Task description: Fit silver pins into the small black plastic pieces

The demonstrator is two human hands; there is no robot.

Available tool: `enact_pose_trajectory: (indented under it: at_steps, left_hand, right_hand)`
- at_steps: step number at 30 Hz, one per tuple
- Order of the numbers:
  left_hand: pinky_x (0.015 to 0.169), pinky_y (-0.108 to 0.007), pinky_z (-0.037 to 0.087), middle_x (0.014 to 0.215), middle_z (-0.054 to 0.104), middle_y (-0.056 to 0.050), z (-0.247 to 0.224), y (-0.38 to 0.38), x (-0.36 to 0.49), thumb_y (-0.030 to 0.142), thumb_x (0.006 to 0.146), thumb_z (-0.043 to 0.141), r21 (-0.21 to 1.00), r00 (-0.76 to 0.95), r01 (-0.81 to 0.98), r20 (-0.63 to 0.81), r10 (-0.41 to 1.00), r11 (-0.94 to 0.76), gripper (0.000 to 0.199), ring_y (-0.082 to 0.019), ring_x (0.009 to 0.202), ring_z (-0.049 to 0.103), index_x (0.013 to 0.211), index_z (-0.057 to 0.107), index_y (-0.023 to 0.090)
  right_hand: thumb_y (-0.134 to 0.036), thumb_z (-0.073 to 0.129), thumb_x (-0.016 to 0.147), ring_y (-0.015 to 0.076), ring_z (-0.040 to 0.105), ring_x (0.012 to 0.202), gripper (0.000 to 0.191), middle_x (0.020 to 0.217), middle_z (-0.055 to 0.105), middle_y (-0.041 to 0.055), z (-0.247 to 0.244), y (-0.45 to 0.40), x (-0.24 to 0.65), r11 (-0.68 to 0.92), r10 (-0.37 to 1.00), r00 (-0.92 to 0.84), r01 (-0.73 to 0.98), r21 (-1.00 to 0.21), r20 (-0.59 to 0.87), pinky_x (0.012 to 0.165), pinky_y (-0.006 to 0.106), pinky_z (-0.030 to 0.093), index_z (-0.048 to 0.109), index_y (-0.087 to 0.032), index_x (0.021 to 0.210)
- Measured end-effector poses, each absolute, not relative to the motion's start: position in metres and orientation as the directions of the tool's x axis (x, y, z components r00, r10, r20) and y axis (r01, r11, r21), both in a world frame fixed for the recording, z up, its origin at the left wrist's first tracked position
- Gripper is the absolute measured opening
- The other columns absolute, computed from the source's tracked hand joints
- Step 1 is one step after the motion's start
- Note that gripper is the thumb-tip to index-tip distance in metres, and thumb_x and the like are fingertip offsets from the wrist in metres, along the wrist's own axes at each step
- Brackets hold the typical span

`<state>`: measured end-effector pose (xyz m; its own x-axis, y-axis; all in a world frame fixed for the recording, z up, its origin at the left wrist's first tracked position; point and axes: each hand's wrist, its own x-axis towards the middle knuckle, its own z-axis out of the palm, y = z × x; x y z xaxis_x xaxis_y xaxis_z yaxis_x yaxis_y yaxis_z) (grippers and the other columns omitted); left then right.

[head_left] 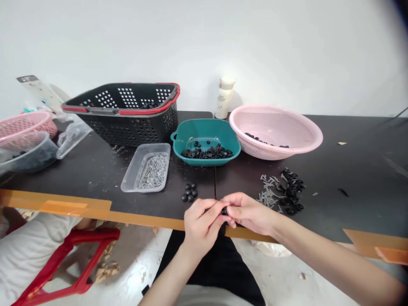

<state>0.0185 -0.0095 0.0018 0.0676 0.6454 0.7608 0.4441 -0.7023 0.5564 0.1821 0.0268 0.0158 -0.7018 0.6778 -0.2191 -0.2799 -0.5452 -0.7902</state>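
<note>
My left hand (200,223) and my right hand (248,212) meet just above the table's front edge, their fingertips pinching a small black part (225,211). The fingers hide most of it, so its exact shape is unclear. Just beyond my left hand lies a small group of black round pieces (189,192). To the right of my right hand, loose grey pins (269,191) lie mixed beside a heap of black ring-shaped parts (291,191). A clear plastic tray (146,168) holds many metal pins or screws.
A teal dish (205,142) holds black round parts, and a pink mesh colander (274,131) holds a few more. Behind them stand a black-and-red perforated basket (119,112) and a white bottle (225,97). Pink and clear containers sit far left. A red stool (66,259) stands below.
</note>
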Motion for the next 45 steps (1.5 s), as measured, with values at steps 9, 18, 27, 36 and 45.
enact_pose_trajectory:
  at_steps: [9, 18, 27, 36, 45]
  left_hand:
    - [0.064, -0.024, 0.051, 0.08, 0.069, -0.004, 0.0046, -0.0073, 0.0172, 0.027, 0.089, 0.061, 0.57, 0.084, 0.378, 0.764, 0.64, -0.729, 0.015, -0.013, 0.067, 0.062, 0.094, 0.071, 0.017]
    - [0.063, -0.023, 0.053, 0.081, 0.072, -0.002, 0.0042, -0.0076, 0.0171, 0.024, 0.087, 0.064, 0.629, 0.072, 0.361, 0.717, 0.693, -0.689, 0.012, -0.012, 0.067, 0.064, 0.095, 0.073, 0.021]
    - [0.063, -0.022, 0.051, 0.083, 0.072, -0.002, 0.0036, -0.0078, 0.015, 0.024, 0.088, 0.063, 0.613, 0.123, 0.355, 0.718, 0.685, -0.706, 0.012, -0.012, 0.068, 0.063, 0.094, 0.073, 0.02]
    - [0.059, -0.023, 0.05, 0.083, 0.072, -0.002, 0.0036, -0.0088, 0.0171, 0.023, 0.089, 0.061, 0.641, 0.154, 0.33, 0.688, 0.709, -0.693, 0.015, -0.013, 0.068, 0.062, 0.099, 0.072, 0.022]
    - [0.058, -0.023, 0.05, 0.085, 0.072, -0.002, 0.002, -0.0099, 0.0157, 0.021, 0.091, 0.058, 0.658, 0.161, 0.313, 0.674, 0.721, -0.685, 0.016, -0.013, 0.066, 0.062, 0.101, 0.071, 0.023]
  right_hand:
    - [-0.042, 0.09, 0.057, 0.0066, 0.053, 0.048, 0.04, 0.057, 0.062, -0.0017, 0.0121, 0.0251, 0.1843, -0.578, 0.642, -0.705, -0.188, -0.794, -0.301, 0.051, 0.018, 0.044, 0.071, -0.01, 0.074]
    - [-0.036, 0.088, 0.062, 0.0061, 0.052, 0.049, 0.032, 0.054, 0.059, -0.0039, 0.0129, 0.0243, 0.1815, -0.572, 0.685, -0.672, -0.255, -0.78, -0.283, 0.051, 0.017, 0.042, 0.066, -0.013, 0.066]
    - [-0.039, 0.089, 0.059, 0.0067, 0.049, 0.046, 0.036, 0.054, 0.057, -0.0042, 0.0197, 0.0266, 0.1867, -0.565, 0.653, -0.681, -0.148, -0.811, -0.331, 0.052, 0.021, 0.041, 0.065, -0.013, 0.063]
    - [-0.035, 0.092, 0.052, 0.0067, 0.047, 0.042, 0.039, 0.048, 0.058, -0.0034, 0.0197, 0.0288, 0.1876, -0.561, 0.654, -0.674, -0.129, -0.817, -0.343, 0.048, 0.019, 0.038, 0.06, -0.013, 0.053]
    - [-0.037, 0.089, 0.057, 0.0083, 0.049, 0.045, 0.039, 0.046, 0.058, -0.0019, 0.0212, 0.0269, 0.1881, -0.55, 0.654, -0.659, -0.077, -0.832, -0.372, 0.049, 0.02, 0.037, 0.06, -0.013, 0.052]
